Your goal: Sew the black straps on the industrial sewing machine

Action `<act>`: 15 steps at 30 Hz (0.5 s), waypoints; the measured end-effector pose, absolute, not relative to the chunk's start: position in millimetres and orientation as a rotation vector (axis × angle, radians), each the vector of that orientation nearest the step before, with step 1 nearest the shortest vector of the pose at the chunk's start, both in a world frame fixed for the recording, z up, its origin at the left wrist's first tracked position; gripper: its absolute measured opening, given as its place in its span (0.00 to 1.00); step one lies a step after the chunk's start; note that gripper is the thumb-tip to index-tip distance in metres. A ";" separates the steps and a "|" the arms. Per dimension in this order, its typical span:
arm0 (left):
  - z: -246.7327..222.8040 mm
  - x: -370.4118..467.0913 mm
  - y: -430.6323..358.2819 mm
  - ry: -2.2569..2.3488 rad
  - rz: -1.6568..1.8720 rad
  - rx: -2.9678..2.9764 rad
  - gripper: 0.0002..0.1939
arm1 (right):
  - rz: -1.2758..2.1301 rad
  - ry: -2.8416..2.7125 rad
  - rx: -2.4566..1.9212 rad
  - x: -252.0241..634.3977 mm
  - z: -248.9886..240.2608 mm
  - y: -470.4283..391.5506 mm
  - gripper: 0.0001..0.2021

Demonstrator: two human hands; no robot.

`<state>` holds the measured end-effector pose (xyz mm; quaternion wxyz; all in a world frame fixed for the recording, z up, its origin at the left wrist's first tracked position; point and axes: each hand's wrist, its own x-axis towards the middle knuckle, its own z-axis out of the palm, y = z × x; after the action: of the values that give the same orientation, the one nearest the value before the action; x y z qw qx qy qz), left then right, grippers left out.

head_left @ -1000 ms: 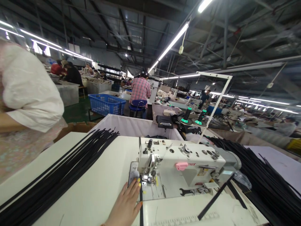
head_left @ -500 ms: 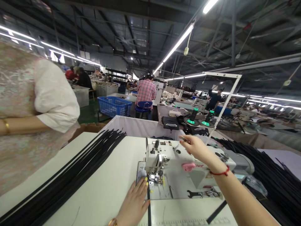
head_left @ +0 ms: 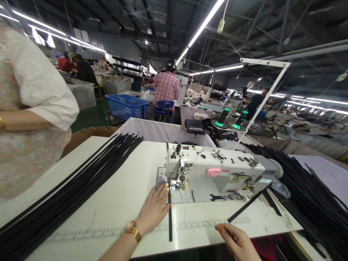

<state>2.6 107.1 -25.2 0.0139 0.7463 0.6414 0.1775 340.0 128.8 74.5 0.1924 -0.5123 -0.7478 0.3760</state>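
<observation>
Palm down, my left hand (head_left: 154, 207) lies beside the needle area of a white sewing machine (head_left: 201, 159), its fingertips at a narrow black strip (head_left: 170, 221) running under the presser foot. Its fingers are spread slightly. Near the table's front edge, my right hand (head_left: 235, 237) pinches the near end of another black strip (head_left: 246, 206), which slants up to the right across the table. A pink object (head_left: 214, 172) is attached to the machine's front. A wrench (head_left: 217, 197) rests on the machine bed.
A bundle of black strips (head_left: 81, 181) covers the left of the table (head_left: 130, 181); more strips (head_left: 307, 188) lie at right. Behind are a blue basket (head_left: 127, 107), thread cones (head_left: 223, 117) and a seated person in a checked shirt (head_left: 166, 87). Another person's sleeve (head_left: 46, 79) is at left.
My right hand has come down from above the machine to the front edge and taken hold of a black strip. My left hand stays by the needle area. The view has shifted.
</observation>
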 end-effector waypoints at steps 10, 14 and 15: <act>-25.5 2.8 108.4 2.010 0.525 2.343 0.29 | 0.996 -1.938 -1.454 332.6 10.8 109.4 0.21; -25.0 3.0 108.4 2.011 0.493 2.345 0.29 | 0.975 -1.971 -1.445 332.6 12.9 118.2 0.21; -24.7 3.2 108.4 2.013 0.482 2.342 0.28 | 0.956 -1.974 -1.454 334.9 14.7 120.5 0.21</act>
<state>3.2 108.4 -24.7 0.0080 0.7493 0.6440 0.1541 334.9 120.5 14.7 0.2521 -0.5347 -0.7259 0.3516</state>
